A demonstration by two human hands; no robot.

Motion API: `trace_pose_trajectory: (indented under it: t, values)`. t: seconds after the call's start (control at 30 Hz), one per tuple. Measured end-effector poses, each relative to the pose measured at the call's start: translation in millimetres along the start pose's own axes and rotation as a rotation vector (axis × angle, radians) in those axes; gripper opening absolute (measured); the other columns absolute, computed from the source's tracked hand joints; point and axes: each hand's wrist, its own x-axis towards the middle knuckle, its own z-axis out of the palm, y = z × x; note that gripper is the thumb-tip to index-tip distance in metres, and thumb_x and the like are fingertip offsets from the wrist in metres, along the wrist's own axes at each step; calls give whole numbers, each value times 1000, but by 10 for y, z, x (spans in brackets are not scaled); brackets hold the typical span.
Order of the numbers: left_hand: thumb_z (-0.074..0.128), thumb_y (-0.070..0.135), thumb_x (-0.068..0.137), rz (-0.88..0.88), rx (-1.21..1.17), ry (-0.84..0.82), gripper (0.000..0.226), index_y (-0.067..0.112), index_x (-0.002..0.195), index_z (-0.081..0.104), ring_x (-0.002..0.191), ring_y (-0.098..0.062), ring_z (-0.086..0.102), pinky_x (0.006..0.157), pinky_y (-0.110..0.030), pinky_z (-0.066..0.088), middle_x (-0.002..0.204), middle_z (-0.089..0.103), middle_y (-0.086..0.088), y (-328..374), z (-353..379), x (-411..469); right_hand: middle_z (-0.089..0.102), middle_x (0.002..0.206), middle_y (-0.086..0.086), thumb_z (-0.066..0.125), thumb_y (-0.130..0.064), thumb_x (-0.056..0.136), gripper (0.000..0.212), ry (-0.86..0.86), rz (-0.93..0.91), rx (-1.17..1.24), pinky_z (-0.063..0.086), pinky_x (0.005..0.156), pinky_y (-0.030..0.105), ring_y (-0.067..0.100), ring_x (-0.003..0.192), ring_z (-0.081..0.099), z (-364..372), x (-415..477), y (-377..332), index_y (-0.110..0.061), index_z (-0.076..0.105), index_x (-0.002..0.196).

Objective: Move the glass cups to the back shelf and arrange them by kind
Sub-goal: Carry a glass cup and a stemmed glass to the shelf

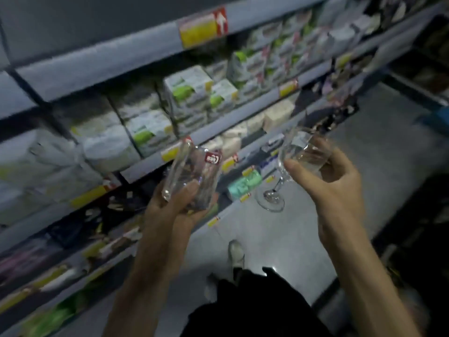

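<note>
Clasped low down in left grip (179, 205), fingers curled round it: straight tumbler (192, 173), red sticker (213, 158) near rim. Long axis near upright, mouth apparently up (blurred). Wrapped by right grip (332, 181) at the bowl: stemmed glass (298, 154), axis tilted, foot down-left, mouth up-right. Both mid-air over aisle floor (364, 142), beside stocked shelves (97, 66). Judged light, rigid, slick, brittle, stem weakest. Best taken by wall or bowl, never by rim.

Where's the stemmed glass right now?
Head view, right of centre: the stemmed glass is held by its bowl in the right hand, beside the tumbler in the left hand.
</note>
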Motion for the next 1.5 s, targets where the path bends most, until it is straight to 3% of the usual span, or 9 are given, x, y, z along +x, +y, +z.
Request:
trace_pose_trajectory:
  t: [0.13, 0.23, 0.3, 0.37, 0.53, 0.7, 0.8, 1.07, 1.5]
  values:
    - [81, 12, 85, -289, -234, -38, 52, 4, 131, 58, 101, -38, 71, 88, -55, 61, 142, 60, -20, -611, 149, 29, 75, 117, -2, 90, -15, 74, 54, 154, 148, -2, 58, 91, 34, 15, 113, 70, -474, -278, 538, -27, 67, 122]
    - [103, 18, 49, -364, 17, -90, 86, 1, 124, 64, 99, -36, 76, 74, -52, 64, 127, 70, -22, -990, 397, 116, 76, 115, 3, 88, -2, 75, 56, 232, 229, 22, 59, 88, 28, 20, 108, 73, -760, -362, 818, -22, 67, 123]
    - [107, 33, 37, -392, 178, -209, 103, 2, 126, 67, 112, -35, 72, 89, -53, 60, 128, 70, -23, -1238, 575, 145, 76, 115, 3, 88, -1, 74, 60, 269, 266, 13, 59, 87, 27, 19, 108, 73, -945, -363, 915, -17, 66, 127]
    - [102, 45, 50, -405, 301, -338, 98, 6, 132, 66, 122, -36, 67, 106, -56, 50, 130, 69, -21, -1447, 797, 247, 76, 117, 1, 89, -2, 74, 62, 302, 287, 11, 60, 92, 32, 18, 109, 73, -1158, -298, 959, -17, 66, 129]
    - [76, 48, 77, -300, 538, -538, 69, 9, 134, 67, 110, -28, 71, 92, -35, 54, 124, 73, -17, -1933, 1787, 535, 76, 116, 0, 89, -6, 74, 64, 422, 272, 31, 60, 89, 28, 15, 107, 73, -1864, 157, 968, -20, 64, 130]
    - [73, 42, 85, -233, 595, -645, 52, 6, 122, 73, 121, -37, 66, 112, -55, 45, 127, 70, -24, -2355, 2873, 858, 77, 112, 1, 88, -15, 76, 56, 490, 218, 66, 59, 83, 22, 15, 104, 75, -2667, 863, 893, -20, 64, 126]
    - [67, 34, 93, -200, 626, -715, 51, 3, 134, 64, 123, -36, 66, 115, -58, 42, 129, 69, -22, -2500, 3496, 997, 76, 114, -2, 86, -22, 78, 55, 474, 160, 33, 59, 87, 25, 13, 105, 73, -3091, 1337, 800, -19, 63, 128]
    - [72, 33, 89, -64, 671, -759, 51, 17, 135, 62, 123, -31, 67, 110, -59, 47, 131, 71, -10, -2667, 4975, 1578, 74, 120, -3, 81, -29, 80, 52, 443, 52, 83, 59, 97, 45, 13, 113, 71, -3766, 2774, 589, -20, 64, 129]
    - [79, 31, 82, 236, 606, -784, 55, 23, 134, 62, 113, -24, 73, 98, -50, 56, 126, 74, -4, -2161, 7518, 3199, 77, 112, -4, 78, -23, 79, 50, 346, -171, 99, 61, 89, 29, 11, 103, 74, -4275, 5824, 95, -15, 67, 127]
